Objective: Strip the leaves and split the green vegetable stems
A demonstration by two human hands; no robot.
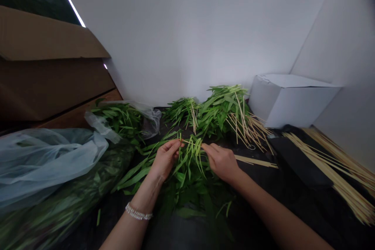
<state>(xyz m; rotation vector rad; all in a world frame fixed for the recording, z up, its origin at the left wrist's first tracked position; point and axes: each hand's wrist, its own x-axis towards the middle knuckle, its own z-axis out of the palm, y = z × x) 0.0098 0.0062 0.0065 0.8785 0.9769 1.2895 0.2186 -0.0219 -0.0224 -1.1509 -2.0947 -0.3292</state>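
Near the middle, my left hand [168,153] is closed in a pinch on a leafy green stem. My right hand [219,158] is closed round the right part of a thin wooden skewer [187,142], which spans the gap between my hands. Several leafy green stems [193,149] hang side by side from the skewer, their leaves drooping below it. Under and around my hands lie more loose long-leaved greens [187,187]. My right fingers hide one end of the skewer. A pale beaded bracelet [137,214] is on my left wrist.
Skewered greens [224,107] lie in piles against the wall, sticks pointing right. Bare skewers [331,168] are bundled at far right beside a black box-like object [301,160]. A white box [293,99] stands behind. Plastic bags [55,164] of greens and a cardboard box [49,86] occupy the left.
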